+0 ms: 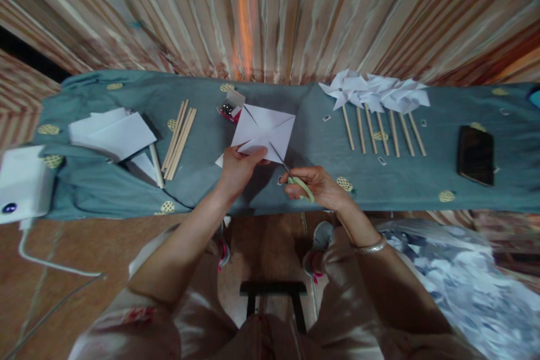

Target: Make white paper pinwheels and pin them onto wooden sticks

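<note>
My left hand (pixel 242 167) pinches the lower left edge of a square sheet of white paper (pixel 270 124), thumb on top. Cuts or creases run from the sheet's corners toward its middle. In my right hand (pixel 316 184) is a pair of scissors (pixel 300 187) with light green handles. Its blades lie along the sheet's lower right corner, pointing at the centre. Just behind the sheet stands a small open box (pixel 230 108) with shiny dark bits inside, too small to name. Part of another white piece shows under my left hand.
Several paper pinwheels (pixel 375 91) on wooden sticks lie in a row at the right, near a black phone (pixel 476 154). Loose wooden sticks (pixel 180 140) and white paper sheets (pixel 113 134) lie left. A white device (pixel 23 183) sits at the left end. A clear bag (pixel 464 275) stands below right.
</note>
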The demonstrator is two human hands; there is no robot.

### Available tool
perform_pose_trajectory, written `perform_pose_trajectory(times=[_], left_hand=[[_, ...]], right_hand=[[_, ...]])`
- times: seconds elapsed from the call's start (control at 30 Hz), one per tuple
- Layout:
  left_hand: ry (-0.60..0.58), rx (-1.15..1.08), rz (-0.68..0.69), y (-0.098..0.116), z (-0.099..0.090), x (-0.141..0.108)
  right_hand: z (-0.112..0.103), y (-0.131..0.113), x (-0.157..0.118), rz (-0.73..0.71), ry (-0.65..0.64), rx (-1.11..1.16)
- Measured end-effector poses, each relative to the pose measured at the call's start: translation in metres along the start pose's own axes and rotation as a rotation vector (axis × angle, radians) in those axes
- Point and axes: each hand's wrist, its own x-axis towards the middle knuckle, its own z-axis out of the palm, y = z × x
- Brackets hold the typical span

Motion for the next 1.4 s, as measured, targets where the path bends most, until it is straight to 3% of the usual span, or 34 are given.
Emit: perform_pose_trajectory(times=[1.4], left_hand=[[-0.021, -0.037, -0.009, 0.0003, -0.0001, -0.0022]], right_hand=[[0.004, -0.0047, -0.0019, 0.025, 0.015, -0.01]])
